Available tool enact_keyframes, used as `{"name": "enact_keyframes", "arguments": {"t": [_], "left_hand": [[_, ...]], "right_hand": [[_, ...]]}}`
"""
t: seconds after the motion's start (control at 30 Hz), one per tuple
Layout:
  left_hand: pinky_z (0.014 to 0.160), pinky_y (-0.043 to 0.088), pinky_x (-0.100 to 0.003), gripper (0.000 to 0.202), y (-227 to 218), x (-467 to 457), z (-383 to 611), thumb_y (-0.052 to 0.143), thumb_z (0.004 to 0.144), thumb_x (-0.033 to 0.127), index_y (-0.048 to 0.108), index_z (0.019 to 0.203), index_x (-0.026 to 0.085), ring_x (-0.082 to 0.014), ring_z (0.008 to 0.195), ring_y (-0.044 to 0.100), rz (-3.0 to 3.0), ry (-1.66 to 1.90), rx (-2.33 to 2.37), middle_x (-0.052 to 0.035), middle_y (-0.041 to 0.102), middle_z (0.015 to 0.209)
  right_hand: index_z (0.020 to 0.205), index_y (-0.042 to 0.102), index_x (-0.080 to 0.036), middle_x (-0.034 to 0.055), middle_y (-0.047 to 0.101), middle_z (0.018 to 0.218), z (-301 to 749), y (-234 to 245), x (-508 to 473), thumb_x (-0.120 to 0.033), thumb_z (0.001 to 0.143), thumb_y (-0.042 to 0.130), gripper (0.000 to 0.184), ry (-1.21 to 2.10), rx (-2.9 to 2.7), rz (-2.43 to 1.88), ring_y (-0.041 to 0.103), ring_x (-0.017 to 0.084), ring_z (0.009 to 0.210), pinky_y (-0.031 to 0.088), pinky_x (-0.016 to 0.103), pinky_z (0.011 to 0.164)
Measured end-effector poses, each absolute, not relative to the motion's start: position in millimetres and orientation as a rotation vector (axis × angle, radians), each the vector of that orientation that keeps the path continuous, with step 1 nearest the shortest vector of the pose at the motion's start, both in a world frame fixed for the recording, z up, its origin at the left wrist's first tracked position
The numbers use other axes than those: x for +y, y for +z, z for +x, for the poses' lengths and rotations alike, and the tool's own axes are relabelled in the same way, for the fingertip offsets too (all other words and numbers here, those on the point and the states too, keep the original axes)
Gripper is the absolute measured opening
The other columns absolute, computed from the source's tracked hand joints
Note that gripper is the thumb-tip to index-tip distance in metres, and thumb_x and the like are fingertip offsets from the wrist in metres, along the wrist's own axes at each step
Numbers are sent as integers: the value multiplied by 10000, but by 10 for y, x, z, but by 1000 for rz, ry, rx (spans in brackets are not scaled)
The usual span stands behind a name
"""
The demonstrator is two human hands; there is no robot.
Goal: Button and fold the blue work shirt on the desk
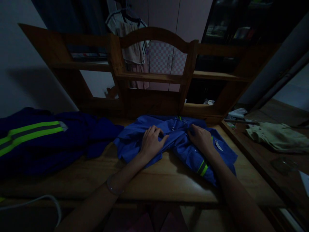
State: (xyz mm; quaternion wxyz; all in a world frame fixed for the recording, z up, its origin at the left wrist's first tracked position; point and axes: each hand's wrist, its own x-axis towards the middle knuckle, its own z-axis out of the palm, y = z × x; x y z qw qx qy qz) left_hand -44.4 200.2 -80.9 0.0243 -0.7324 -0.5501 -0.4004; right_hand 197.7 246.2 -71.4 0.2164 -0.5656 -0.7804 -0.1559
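— How should this fold be handled?

— I'd keep both palms flat and smooth the cloth outward (it bunches between them).

— And the garment?

— The bright blue work shirt with reflective stripes (178,141) lies on the wooden table (154,180); left hand (152,141) and right hand (201,138) press it, fingers loosely spread, gripping nothing.

Both forearms are bare and sleeveless, and a thin clear bangle (113,187) circles the wrist behind the left hand (152,141).

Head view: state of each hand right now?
Left hand: fingers curled, pressing on the blue shirt, grip cannot be told.
Right hand: flat on the same shirt, open.
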Motion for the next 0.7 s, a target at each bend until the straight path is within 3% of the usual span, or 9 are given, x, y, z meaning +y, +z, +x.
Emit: {"name": "enact_keyframes", "arguments": {"t": [0.1,0.23,0.47,0.7], "left_hand": [[773,391,-349,200,-849,2028,-464,619,798,352,521,751,184,-210,841,517,-2334,-1167,-1735,-38,550,822],[717,411,-307,80,-848,2006,-425,509,875,281,490,860,204,-188,803,555,-2467,-1263,-1755,-25,571,823],[728,420,-277,69,-786,1942,-371,402,923,279,448,940,231,-171,832,592,-2620,-1624,-1776,-9,579,870],[810,430,-259,86,-796,1972,-342,488,884,278,498,934,210,-143,891,586,-2661,-1939,-1698,0,596,897]], "right_hand": [[1196,510,-143,126,528,1145,1834,-640,2370,-185,867,547,333,-327,-2158,-1286,489,295,1058,412,397,870],[1317,424,-215,50,351,1363,1593,-542,2200,-111,894,431,436,-25,-2264,-879,336,239,1239,295,416,1054],[1324,424,-219,80,473,1223,1398,-671,2129,-204,901,542,439,303,-2241,-790,434,256,1130,372,421,978],[1096,548,-195,46,545,988,1492,-664,2213,-325,905,606,239,543,-2080,-826,527,200,880,438,295,779]]}}
